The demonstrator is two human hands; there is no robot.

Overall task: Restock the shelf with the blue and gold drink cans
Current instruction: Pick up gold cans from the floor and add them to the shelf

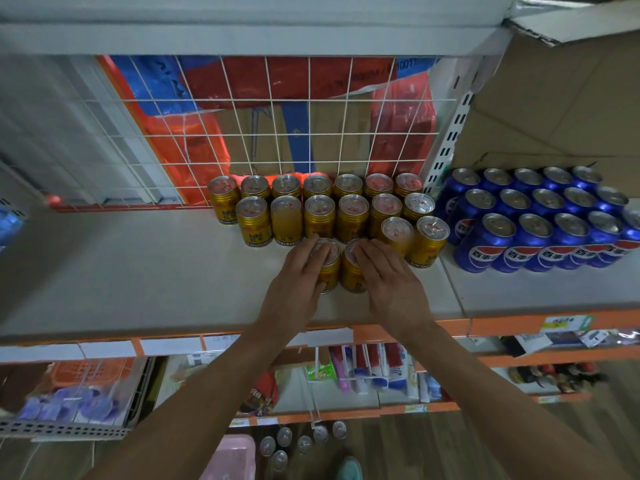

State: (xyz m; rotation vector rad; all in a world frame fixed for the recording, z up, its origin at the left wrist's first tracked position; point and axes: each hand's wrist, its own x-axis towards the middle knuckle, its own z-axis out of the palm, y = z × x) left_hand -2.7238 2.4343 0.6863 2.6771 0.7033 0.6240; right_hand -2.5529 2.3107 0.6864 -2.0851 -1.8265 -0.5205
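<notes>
- The left hand (298, 282) grips the first gold can (329, 276) from above, midway between the front and back edges of the shelf (138, 271).
- The right hand (391, 282) covers the second gold can (351, 278), just beside the first.
- Rows of gold cans (353, 216) stand along the back edge.
- Blue cans (526, 244) fill the right end.
- Loose cans (304, 443) stand on the floor.

One wide camera rides on the person's head, close up to the shelf (138, 271), facing forward and down at the gold cans (353, 216). Far mesh (309, 133) fills the top; the near floor (415, 452) shows below.
</notes>
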